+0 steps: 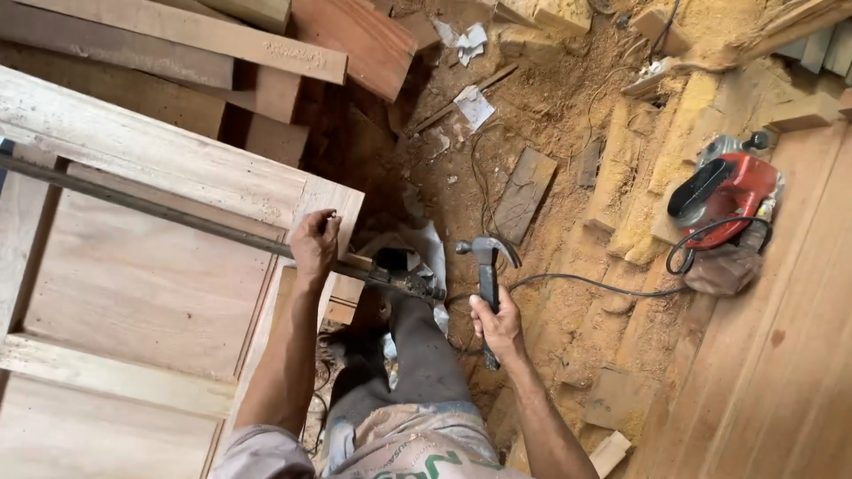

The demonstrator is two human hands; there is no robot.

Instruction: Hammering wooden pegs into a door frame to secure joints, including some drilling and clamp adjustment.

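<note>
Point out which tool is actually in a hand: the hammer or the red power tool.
The claw hammer, gripped by its handle in the right hand. The red power tool lies untouched on sawdust, farther right.

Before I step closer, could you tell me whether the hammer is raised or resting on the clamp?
Raised: the right hand holds the hammer upright, its head apart from the bar clamp that the left hand grips.

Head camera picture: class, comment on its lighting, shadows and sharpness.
Head view: soft, even daylight, no glare; deep shadow in the gap beside the wooden door; the hammer in the right hand and the left hand on the metal bar look sharp; edges bend slightly from the wide lens.
</note>
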